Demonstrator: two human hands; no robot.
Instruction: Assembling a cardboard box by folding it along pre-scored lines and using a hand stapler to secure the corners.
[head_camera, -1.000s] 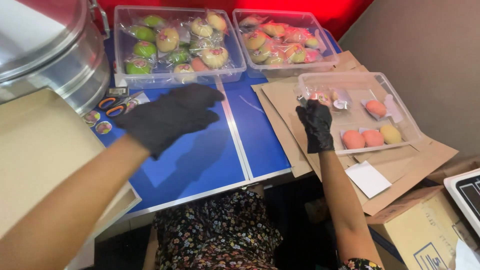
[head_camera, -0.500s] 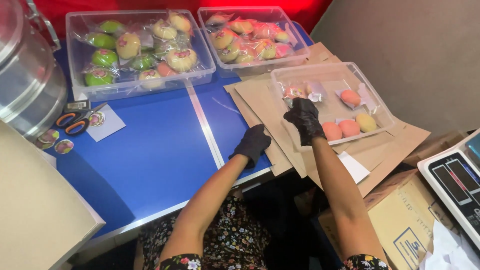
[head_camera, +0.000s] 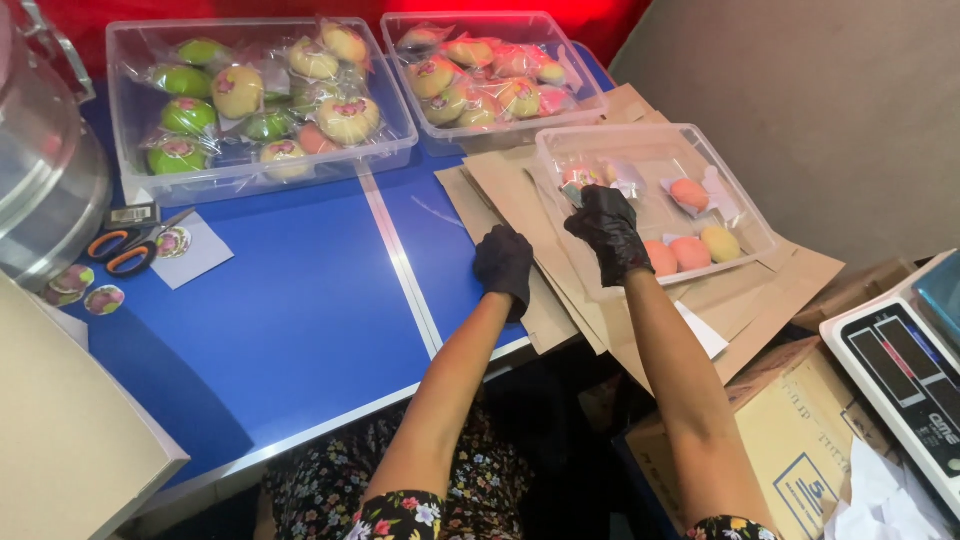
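Both my hands wear black gloves. My left hand (head_camera: 504, 262) rests palm down on the edge of a stack of brown paper bags (head_camera: 520, 190) on the blue table (head_camera: 300, 300), holding nothing. My right hand (head_camera: 606, 228) reaches into a clear plastic tray (head_camera: 650, 150) and is closed on a small wrapped pink cake (head_camera: 580, 178). The same tray holds three bare round cakes (head_camera: 690, 250) in pink, orange and yellow, plus another wrapped one (head_camera: 690, 192).
Two clear tubs of wrapped green, yellow and pink cakes (head_camera: 250, 100) (head_camera: 485, 70) stand at the back. Orange-handled scissors (head_camera: 135, 245) and round stickers (head_camera: 85, 290) lie at left beside a metal pot (head_camera: 40, 180). A scale (head_camera: 905, 370) and cardboard box (head_camera: 790, 450) sit at right.
My left hand has drawn in from the middle of the table and come down on the paper bags. My right hand stays in the tray.
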